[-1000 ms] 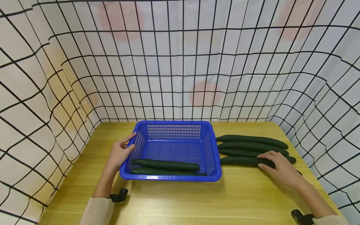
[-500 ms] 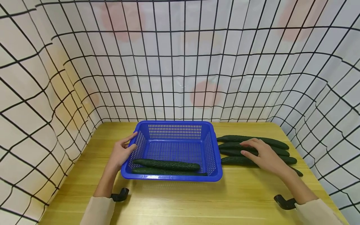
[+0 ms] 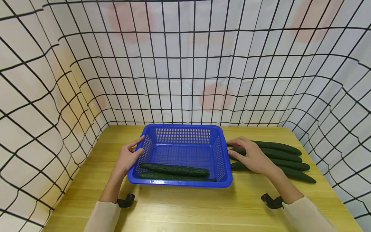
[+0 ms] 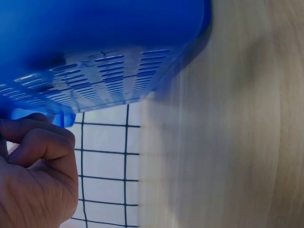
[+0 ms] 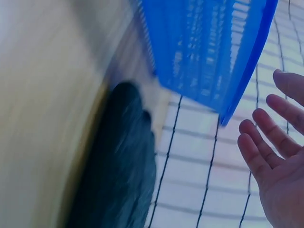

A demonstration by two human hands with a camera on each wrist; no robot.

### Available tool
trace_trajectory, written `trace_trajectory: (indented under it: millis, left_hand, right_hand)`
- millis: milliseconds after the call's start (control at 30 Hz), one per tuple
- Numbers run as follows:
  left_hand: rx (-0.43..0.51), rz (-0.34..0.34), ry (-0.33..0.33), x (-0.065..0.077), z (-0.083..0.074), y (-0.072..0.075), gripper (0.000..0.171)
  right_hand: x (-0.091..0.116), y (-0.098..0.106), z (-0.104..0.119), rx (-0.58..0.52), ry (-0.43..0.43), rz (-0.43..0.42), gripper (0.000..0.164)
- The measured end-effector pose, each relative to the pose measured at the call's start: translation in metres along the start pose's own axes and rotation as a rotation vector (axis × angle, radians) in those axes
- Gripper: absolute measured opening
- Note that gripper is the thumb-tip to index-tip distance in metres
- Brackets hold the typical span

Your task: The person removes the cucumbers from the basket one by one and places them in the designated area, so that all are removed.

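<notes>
Where the right grip (image 3: pixel 250 156) hovers, cucumbers (image 3: pixel 281 154) lie partly hidden

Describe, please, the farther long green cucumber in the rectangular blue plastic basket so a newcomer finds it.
On the yellow wooden table sits a rectangular blue plastic basket. Inside lie two long green cucumbers; choose the one farther from the near rim, its right end stopping shorter.

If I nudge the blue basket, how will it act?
The blue basket probably slides rather than tips, being wide and low. Slotted and thin-looking, it's likely light and might flex slightly. The two rounded cucumbers inside may roll.
</notes>
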State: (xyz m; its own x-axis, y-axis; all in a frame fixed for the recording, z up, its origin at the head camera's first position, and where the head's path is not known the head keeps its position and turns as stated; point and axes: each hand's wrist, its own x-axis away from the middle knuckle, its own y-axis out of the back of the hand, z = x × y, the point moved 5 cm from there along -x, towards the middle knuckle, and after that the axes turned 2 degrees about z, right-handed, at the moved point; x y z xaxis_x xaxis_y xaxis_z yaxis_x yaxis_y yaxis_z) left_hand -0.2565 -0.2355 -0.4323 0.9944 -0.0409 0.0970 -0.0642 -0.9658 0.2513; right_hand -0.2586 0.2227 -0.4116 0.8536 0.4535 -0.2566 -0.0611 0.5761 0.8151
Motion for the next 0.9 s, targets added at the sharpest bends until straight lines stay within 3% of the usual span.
trace_trajectory:
  millis: [367, 900]
  left_hand:
    - [0.013, -0.003, 0.0, 0.001, -0.003, -0.001, 0.061]
    - [0.01, -0.001, -0.001, 0.002, -0.003, 0.0, 0.062]
  right_hand:
    - [-0.033, -0.026, 0.05, -0.089, 0.052, 0.115, 0.04]
    - [-0.061, -0.088, 0.093, -0.13, 0.116, 0.262, 0.045]
